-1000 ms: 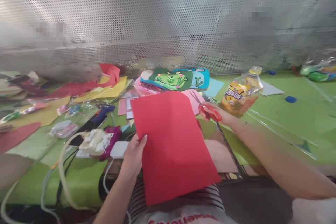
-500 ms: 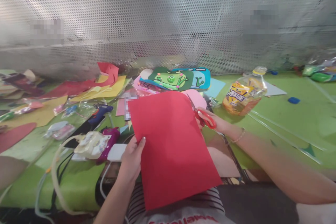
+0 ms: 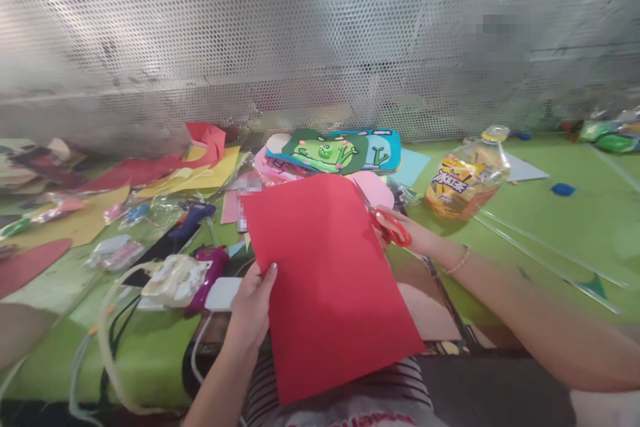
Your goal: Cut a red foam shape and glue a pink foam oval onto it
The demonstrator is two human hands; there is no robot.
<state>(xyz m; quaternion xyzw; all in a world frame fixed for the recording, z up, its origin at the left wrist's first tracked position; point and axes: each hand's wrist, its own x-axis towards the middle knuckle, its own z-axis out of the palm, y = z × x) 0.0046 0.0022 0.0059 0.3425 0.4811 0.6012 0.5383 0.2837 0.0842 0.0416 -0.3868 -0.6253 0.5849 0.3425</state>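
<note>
My left hand (image 3: 253, 307) is closed on the left edge of a red sheet of paper (image 3: 325, 273), holding it up tilted over my lap and the table's front edge. At the sheet's right edge, my right hand (image 3: 415, 237) grips red-handled scissors (image 3: 390, 227). The blades point toward the sheet and are mostly hidden behind it.
A green table (image 3: 550, 227) holds a lying drink bottle (image 3: 465, 177), a green frog craft piece (image 3: 325, 152), pink, yellow and red paper scraps, a blue glue gun (image 3: 193, 217), plastic packets and cables at left. A perforated metal panel (image 3: 320, 47) stands behind.
My right hand with the scissors has moved left, up to the sheet's right edge. The red sheet and my left hand have barely shifted.
</note>
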